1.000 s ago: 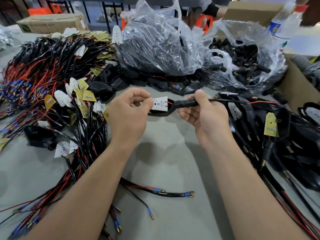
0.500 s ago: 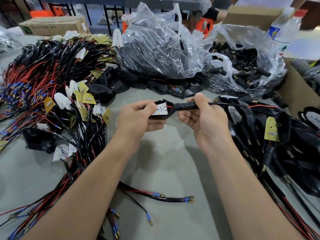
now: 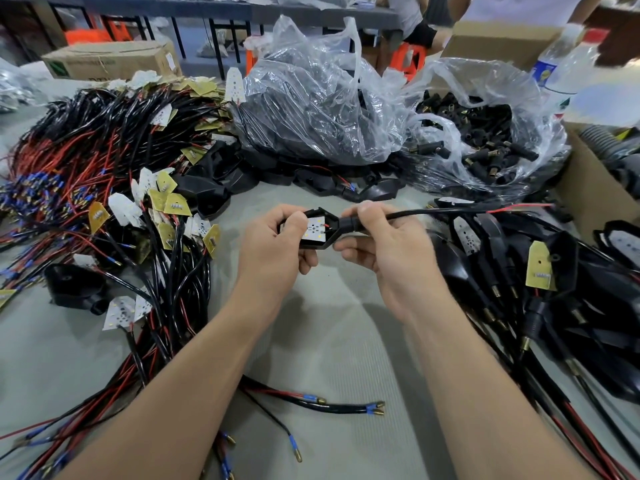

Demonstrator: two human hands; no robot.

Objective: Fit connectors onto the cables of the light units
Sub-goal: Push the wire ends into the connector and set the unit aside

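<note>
Above the middle of the grey table I hold one light unit [image 3: 318, 231], a black housing with a white LED board inside it. My left hand [image 3: 277, 251] grips the housing from the left, thumb on the board's edge. My right hand [image 3: 384, 244] pinches the black connector [image 3: 349, 224] at the housing's right end. Its black cable [image 3: 436, 212] runs right toward a red wire [image 3: 519, 206].
A big heap of red and black cables with LED boards [image 3: 114, 188] fills the left. Fitted black units [image 3: 540, 278] lie heaped on the right. At the back stand a clear bag of housings [image 3: 322, 98] and a bag of connectors [image 3: 485, 133]. Loose cable ends [image 3: 346, 407] lie near my forearms.
The white LED board has gone from standing outside the black housing to sitting inside it. Both hands have closed in together around the unit.
</note>
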